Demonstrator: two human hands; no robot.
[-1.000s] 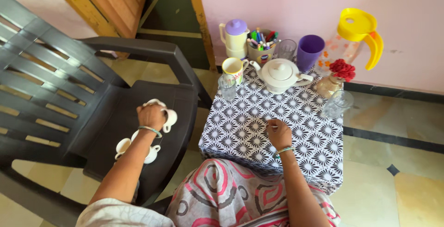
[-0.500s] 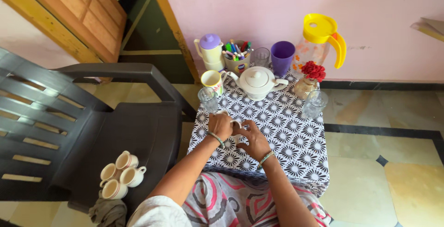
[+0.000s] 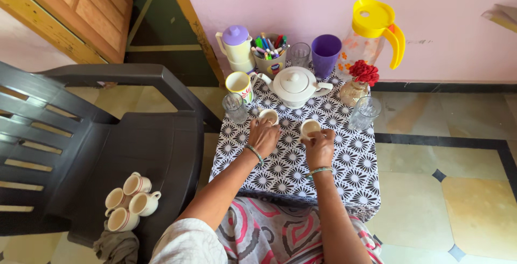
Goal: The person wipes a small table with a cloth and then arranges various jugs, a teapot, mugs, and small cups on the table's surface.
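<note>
Left hand (image 3: 264, 136) fingers are clamped on a small white cup (image 3: 268, 116); right hand (image 3: 320, 146) fingers are clamped on a second cup (image 3: 309, 128). Both cups sit mid-table on the patterned cloth (image 3: 285, 170), just before the white teapot (image 3: 294, 86) near the far edge, apparently within pouring reach. Four cups (image 3: 128, 201) rest on the chair seat (image 3: 151, 151).

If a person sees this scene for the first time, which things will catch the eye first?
The yellow-lidded jug at the table's far right corner, by the pink wall. Then the white teapot mid-table, with the left hand and right hand each holding a small cup before it.
</note>
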